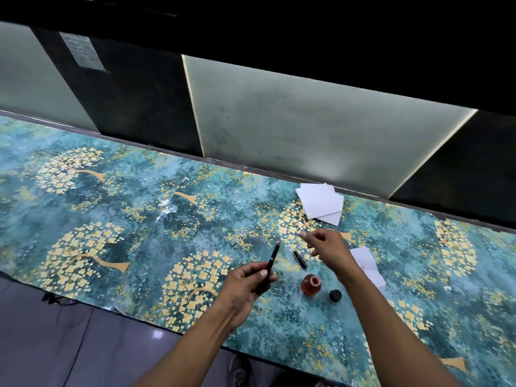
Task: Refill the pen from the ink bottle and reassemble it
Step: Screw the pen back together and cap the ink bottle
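Observation:
My left hand (247, 280) grips a slim black pen section (273, 258), its red tip pointing up and away from me. A separate black pen part (300, 259) lies on the patterned table cover just to its right. My right hand (325, 245) hovers above that part with its fingers spread and holds nothing. The uncapped ink bottle (310, 284), reddish with an open mouth, stands near me between my forearms. Its black cap (335, 295) rests on the table right beside it.
A stack of white tissues (321, 205) lies at the back near the wall. Another tissue with red stains (367, 265) lies right of my right wrist. The teal floral table cover (139, 233) stretches far to the left. Grey floor (69, 344) shows below the table's front edge.

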Demonstrator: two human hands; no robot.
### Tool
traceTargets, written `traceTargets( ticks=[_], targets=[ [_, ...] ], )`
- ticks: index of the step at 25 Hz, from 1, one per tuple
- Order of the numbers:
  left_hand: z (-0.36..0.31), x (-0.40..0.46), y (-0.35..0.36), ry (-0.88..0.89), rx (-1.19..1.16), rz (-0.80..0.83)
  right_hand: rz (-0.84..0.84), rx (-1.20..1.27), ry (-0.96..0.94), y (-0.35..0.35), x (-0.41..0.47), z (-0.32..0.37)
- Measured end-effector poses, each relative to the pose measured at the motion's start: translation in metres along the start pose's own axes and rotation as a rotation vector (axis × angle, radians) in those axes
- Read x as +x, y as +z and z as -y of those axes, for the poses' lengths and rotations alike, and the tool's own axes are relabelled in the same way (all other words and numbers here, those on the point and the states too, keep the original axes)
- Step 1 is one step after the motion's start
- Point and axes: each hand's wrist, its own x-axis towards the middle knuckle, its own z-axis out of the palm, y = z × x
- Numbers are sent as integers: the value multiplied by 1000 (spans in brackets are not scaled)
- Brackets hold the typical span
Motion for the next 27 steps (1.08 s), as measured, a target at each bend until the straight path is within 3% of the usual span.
traceTargets(
  ticks=[2, 6, 10, 13, 18, 20, 23, 27],
  targets=[
    [-2, -1, -6, 16, 21, -24, 21, -282, -7, 5, 30, -8],
    [-8, -4, -12, 38, 65, -36, 222, -798, 23, 32, 65, -25],
    [-8, -2, -11, 40, 76, -45, 231, -867, 62, 47, 68, -36],
    [-4, 3, -8, 25, 131, -56, 182, -704, 94, 43, 65, -38],
    [3, 13, 4, 1, 212, -79, 88, 131, 70, 25, 34, -19],
    [5, 14, 10, -3, 240, -69, 74, 350, 68, 15, 20, -7],
    [8, 16, 17, 0, 280, -49, 12, 522, 85, 3, 8, 0],
    [11, 14, 27, -4, 320, -23, -28, 551, 55, -7, -4, 4]
  ],
)
